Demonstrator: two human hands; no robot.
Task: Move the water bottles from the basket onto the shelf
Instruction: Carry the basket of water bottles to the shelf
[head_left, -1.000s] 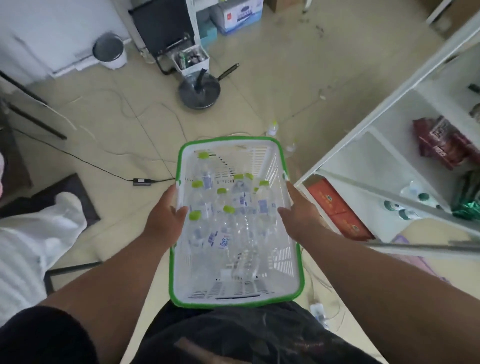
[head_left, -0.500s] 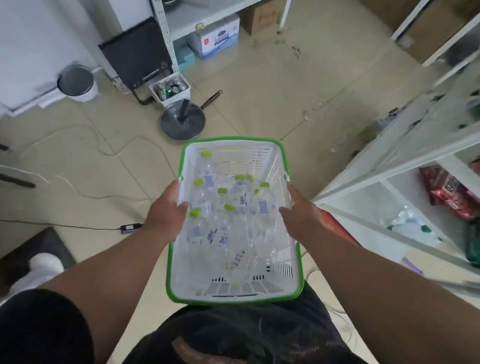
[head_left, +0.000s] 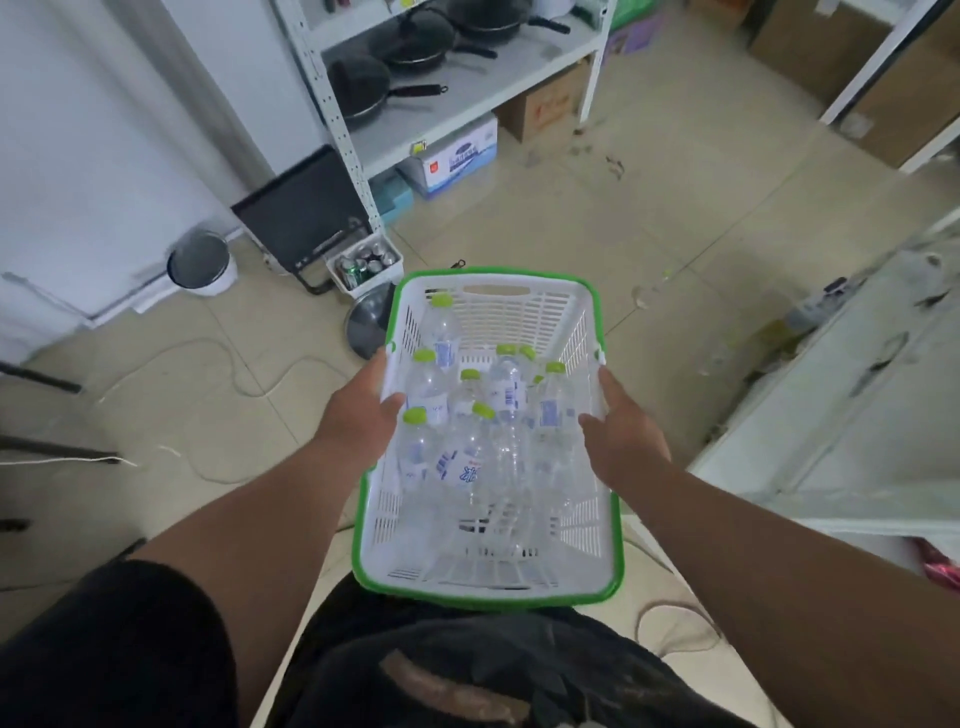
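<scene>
A white slotted basket with a green rim (head_left: 496, 275) is held in front of my body, above the floor. Several clear water bottles with light-green caps (head_left: 470, 415) lie packed inside it. My left hand (head_left: 358, 415) grips the basket's left rim, thumb hooked over the edge. My right hand (head_left: 623, 436) grips the right rim in the same way. The white shelf (head_left: 852, 395) stands to the right, blurred, its top surface level with the basket.
A grey rack with black frying pans (head_left: 415, 67) stands ahead at the back. Below it are cardboard boxes (head_left: 457, 156), a small crate of cans (head_left: 366, 262) and a pan lid (head_left: 369, 327) on the floor. A metal bin (head_left: 200, 262) and cables lie to the left.
The basket has risen with both hands on its rims, and my view has lifted. The rack with pans now shows ahead and the shelf on the right appears lower.
</scene>
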